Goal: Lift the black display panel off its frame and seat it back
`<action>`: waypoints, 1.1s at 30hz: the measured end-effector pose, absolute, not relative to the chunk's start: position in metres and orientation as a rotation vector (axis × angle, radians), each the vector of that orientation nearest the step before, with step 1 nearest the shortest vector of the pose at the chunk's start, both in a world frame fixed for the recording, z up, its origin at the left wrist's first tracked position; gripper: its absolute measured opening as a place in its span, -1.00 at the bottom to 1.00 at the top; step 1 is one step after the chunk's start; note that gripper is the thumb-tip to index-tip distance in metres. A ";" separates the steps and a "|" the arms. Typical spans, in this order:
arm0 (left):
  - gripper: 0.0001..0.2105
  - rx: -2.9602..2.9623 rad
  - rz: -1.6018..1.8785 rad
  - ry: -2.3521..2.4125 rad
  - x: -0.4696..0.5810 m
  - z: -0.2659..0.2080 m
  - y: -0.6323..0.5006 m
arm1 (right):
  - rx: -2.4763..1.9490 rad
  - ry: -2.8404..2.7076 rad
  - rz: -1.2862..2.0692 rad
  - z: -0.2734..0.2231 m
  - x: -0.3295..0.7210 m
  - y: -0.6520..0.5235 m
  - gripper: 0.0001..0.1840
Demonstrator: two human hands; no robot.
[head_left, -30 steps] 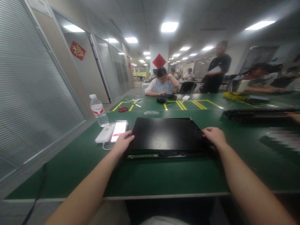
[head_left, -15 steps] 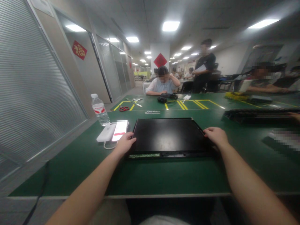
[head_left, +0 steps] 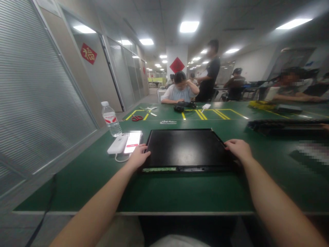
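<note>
A black flat display panel (head_left: 183,149) lies on the green table, its dark screen facing up in a thin black frame. Along its near edge runs a narrow green circuit board strip (head_left: 159,169). My left hand (head_left: 139,155) grips the panel's left edge, thumb on top and fingers at the side. At the opposite edge, near its middle, my right hand (head_left: 239,150) is closed on the frame with its fingers bent; the fingertips are partly hidden.
Left of the panel are a lit phone (head_left: 133,142), a white power bank (head_left: 117,144) with a cable, and a water bottle (head_left: 111,118). Red-handled scissors (head_left: 137,118) lie farther back. A long black part (head_left: 285,128) is on the right. People sit across the table (head_left: 84,192).
My hands and the panel hold nearly the same place, with the view shifted slightly. In the background, the standing person has moved left.
</note>
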State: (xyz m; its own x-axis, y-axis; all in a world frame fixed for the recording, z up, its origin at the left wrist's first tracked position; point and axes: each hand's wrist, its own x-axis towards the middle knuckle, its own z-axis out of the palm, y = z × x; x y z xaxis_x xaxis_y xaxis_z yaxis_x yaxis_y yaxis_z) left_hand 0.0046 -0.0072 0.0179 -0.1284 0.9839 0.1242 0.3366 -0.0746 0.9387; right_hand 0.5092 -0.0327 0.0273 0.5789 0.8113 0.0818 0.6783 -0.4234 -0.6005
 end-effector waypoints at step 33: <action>-0.70 2.094 0.749 1.774 -0.002 0.001 0.003 | -2.172 -1.125 0.387 0.023 0.519 -0.028 -0.72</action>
State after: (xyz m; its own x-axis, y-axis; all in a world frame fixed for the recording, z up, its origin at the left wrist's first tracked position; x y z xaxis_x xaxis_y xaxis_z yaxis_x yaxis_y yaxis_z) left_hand -0.0022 0.0031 0.0009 0.1040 0.9750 0.1965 0.8209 -0.1957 0.5365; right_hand 0.5188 -0.0276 0.0231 0.5879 0.8081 0.0355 0.6153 -0.4183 -0.6682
